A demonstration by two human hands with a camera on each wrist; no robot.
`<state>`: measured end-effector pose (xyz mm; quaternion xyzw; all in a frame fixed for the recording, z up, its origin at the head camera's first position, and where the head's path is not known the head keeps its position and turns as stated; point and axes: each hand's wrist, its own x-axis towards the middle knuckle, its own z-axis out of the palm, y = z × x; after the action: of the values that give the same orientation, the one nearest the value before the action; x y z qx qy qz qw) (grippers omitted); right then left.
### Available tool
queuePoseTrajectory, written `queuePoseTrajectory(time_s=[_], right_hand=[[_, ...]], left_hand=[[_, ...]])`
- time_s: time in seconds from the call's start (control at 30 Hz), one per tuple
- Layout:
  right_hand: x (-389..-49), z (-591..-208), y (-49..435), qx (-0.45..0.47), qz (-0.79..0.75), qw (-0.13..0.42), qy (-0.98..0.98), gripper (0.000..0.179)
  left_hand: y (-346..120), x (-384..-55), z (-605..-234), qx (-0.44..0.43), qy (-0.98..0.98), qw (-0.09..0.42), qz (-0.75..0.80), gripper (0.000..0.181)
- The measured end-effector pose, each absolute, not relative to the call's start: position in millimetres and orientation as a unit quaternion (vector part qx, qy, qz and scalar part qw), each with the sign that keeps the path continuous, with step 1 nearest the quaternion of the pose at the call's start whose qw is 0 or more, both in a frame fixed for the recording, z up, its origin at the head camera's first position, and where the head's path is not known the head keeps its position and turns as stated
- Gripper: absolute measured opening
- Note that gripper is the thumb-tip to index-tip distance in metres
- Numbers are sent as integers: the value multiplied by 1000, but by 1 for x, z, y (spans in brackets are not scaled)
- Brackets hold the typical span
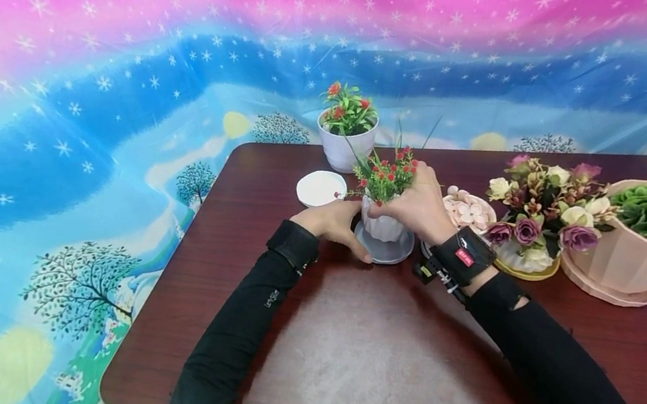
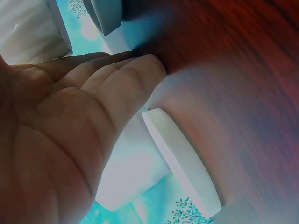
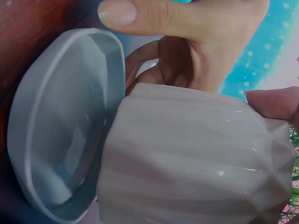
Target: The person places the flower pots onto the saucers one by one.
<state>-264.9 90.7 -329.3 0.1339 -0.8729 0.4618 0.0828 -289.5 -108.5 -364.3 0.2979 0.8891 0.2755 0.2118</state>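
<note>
My right hand (image 1: 422, 205) grips a ribbed white flowerpot (image 3: 191, 154) near its rim, thumb on the near side. Small red flowers and grassy leaves (image 1: 388, 175) grow out of the top. Under the pot is a grey-blue saucer (image 1: 393, 253); its inside shows in the right wrist view, where the pot's base overlaps the far rim. Whether the base touches the saucer's floor I cannot tell. My left hand (image 1: 336, 221) is at the saucer's left side, thumb stretched out in front and fingers extended behind. In the left wrist view its palm and straight fingers hold nothing.
A white saucer (image 1: 322, 190) lies behind my left hand, with a white pot of orange-red flowers (image 1: 345, 148) beyond it. To the right stand pale pink flowers (image 1: 470, 212), a purple-and-cream rose pot (image 1: 529, 258) on a yellow saucer, and a large pink planter (image 1: 619, 261).
</note>
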Motion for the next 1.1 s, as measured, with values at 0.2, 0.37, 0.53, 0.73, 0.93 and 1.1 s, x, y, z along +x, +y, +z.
queuePoseTrajectory(time_s=[0.2,0.37,0.53,0.73,0.93,1.1], right_hand=[[-258,-333,90,107,447,51,-887,84],[-255,-336,91,110,444,47,-888,85],[-254,-339,93,125,443,37,-887,84],[-256,-343,94,148,429,29,-891,79],[-258,-346,95,137,420,17,-897,84],[-259,-346,95,127,404,1,-906,97]], left_hand=[[-106,-286,-363,275,904,209,250,88],[-105,-284,-361,255,918,203,225,90],[-105,-284,-358,258,921,199,215,95],[-103,-283,-359,256,924,200,201,94],[-102,-284,-358,240,933,208,168,106],[-101,-284,-356,233,937,213,152,107]])
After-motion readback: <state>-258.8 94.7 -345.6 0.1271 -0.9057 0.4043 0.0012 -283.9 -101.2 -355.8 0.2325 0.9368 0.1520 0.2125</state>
